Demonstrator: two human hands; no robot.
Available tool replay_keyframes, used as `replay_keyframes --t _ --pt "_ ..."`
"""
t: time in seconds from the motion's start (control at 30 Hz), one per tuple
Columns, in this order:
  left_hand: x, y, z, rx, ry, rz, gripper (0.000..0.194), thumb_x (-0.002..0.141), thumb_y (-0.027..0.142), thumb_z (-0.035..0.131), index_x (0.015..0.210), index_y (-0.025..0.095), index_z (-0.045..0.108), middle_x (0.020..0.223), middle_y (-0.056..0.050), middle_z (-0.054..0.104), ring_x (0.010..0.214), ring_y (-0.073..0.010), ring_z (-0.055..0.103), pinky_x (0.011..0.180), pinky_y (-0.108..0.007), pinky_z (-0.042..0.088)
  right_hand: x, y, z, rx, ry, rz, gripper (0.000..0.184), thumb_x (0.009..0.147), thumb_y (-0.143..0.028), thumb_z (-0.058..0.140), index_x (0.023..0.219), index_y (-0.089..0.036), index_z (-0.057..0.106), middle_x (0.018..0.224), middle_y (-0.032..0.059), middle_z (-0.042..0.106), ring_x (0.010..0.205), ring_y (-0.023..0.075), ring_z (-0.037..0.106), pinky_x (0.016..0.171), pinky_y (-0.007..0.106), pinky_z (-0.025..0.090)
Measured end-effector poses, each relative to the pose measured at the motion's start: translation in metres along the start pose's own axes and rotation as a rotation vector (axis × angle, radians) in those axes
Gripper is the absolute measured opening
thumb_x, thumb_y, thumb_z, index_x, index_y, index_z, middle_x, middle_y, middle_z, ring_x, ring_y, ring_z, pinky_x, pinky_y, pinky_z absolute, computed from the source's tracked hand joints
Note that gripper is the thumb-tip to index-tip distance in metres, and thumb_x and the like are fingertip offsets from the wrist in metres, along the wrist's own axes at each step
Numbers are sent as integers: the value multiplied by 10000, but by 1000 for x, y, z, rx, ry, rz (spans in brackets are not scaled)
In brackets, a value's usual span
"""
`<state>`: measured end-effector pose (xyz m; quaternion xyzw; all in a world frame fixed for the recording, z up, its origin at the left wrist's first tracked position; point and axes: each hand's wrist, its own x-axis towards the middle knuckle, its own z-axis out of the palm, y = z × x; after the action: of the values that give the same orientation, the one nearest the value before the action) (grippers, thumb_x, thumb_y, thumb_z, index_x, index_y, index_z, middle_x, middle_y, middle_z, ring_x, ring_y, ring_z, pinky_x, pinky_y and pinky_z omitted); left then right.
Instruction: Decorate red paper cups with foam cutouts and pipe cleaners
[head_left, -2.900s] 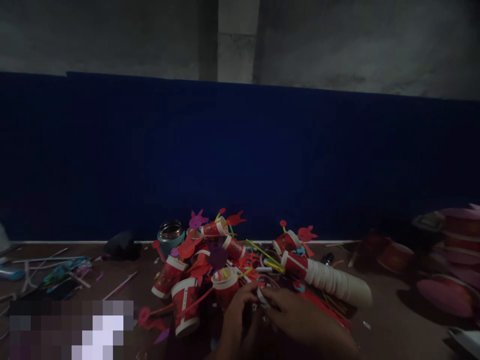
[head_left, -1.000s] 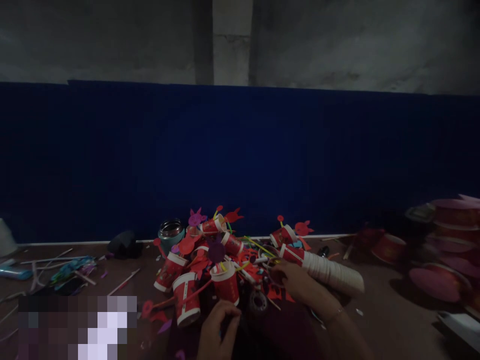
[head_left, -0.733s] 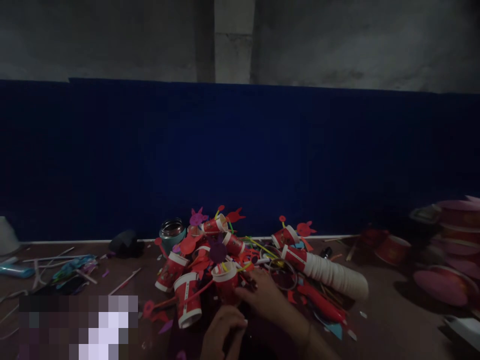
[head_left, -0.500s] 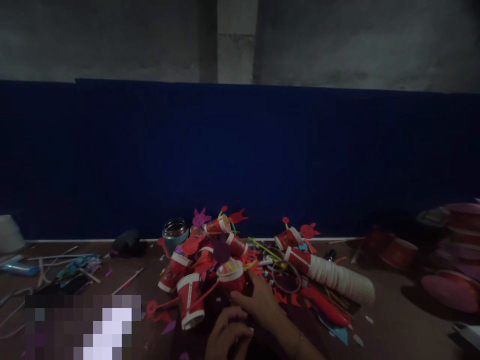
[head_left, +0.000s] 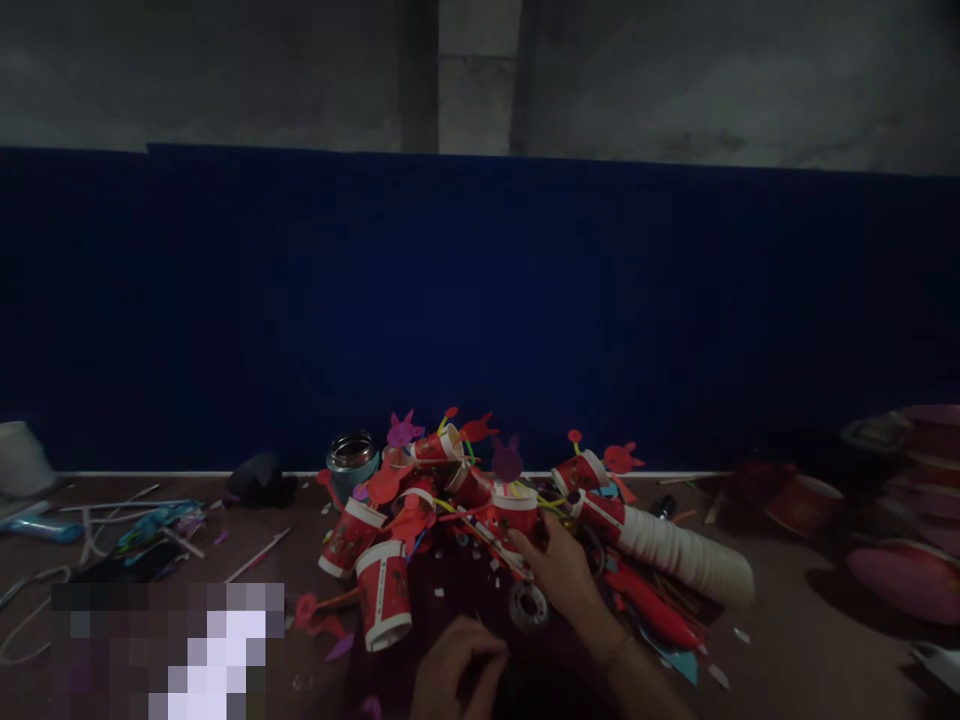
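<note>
While scrap-strewn tabletop [head_left: 442,625] opens leftward and nearer, the red cup [head_left: 515,512] lies at the pile's near edge, mouth up, long axis roughly upright, pinched by the right hand [head_left: 564,575]; the left hand [head_left: 459,665] curls, contents unclear.

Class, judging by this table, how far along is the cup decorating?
Partly done, it seems. The tipped cup at the back looks finished, with red paper shapes beside it. The right hand grips an upright cup, a purple paper animal showing above its rim. The nested stack shows no shapes, so it is probably left to decorate.
</note>
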<state>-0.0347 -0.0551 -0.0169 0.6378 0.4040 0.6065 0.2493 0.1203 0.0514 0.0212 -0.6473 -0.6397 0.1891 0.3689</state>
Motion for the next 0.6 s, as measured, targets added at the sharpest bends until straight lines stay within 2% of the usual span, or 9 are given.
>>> replay_keyframes --t 0.17,0.33,0.43,0.5,0.6 --pt "4 -2 -4 -27 -89 84 139 829 241 517 762 195 629 696 -33 574 639 -122 544 580 -215 418 1 3 0 -104 10 -7 495 755 -469 548 1123 -138 546 1092 155 638 1055 294 568 878 364 411" --pt "0 -8 0 -39 -97 82 126 831 241 510 786 210 624 730 -32 561 653 -123 536 568 -216 403 -1 1 2 -13 -39 -67 553 772 -452 524 1189 -93 477 1195 183 569 1125 287 517 936 385 391" --pt "1 -8 -3 -15 -79 23 104 822 232 518 783 214 613 851 -46 568 697 -123 555 556 -202 407 -7 -6 4 58 -68 -68 540 758 -438 549 1185 -120 460 1186 155 578 1115 272 530 923 363 407" --pt "3 -7 -6 10 -87 19 89 816 209 521 785 213 604 854 -42 571 689 -119 557 556 -197 411 -11 -10 5 83 -96 -50 525 752 -444 559 1167 -139 458 1140 138 608 1072 267 562 884 345 428" --pt "6 -7 -9 57 -179 133 110 806 137 514 817 212 594 739 -22 583 653 -114 560 578 -192 429 -16 -13 8 60 -115 -50 495 738 -456 576 1120 -159 474 1070 121 642 999 272 595 837 346 435"
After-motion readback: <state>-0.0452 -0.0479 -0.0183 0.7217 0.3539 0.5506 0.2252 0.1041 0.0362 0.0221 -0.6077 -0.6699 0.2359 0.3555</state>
